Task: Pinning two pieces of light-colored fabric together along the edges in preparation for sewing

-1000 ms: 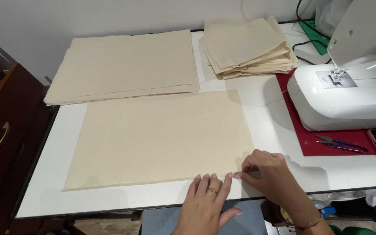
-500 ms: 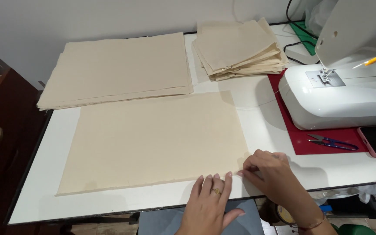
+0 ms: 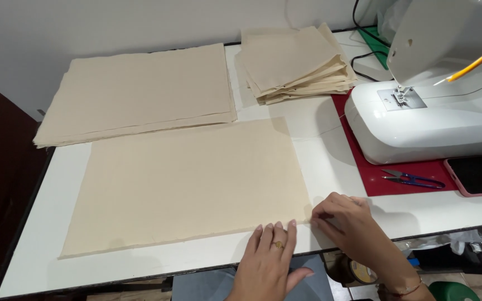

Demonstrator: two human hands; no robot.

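Beige fabric sheet (image 3: pixel 188 187) lies flat; right hand (image 3: pixel 344 220) pinches its near corner, left hand (image 3: pixel 269 262) presses beside it, fingers together.

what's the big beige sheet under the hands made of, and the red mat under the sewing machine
The large beige rectangular sheet looks like woven cloth, perhaps canvas or linen: matte, with slightly frayed, uneven edges. The flat red mat under the white sewing machine seems to be felt or plastic; its smooth, dull surface leaves this open.

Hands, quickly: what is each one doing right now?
Left hand: open, flat on the cloth sheet's near edge.
Right hand: pinching the sheet's near right corner.
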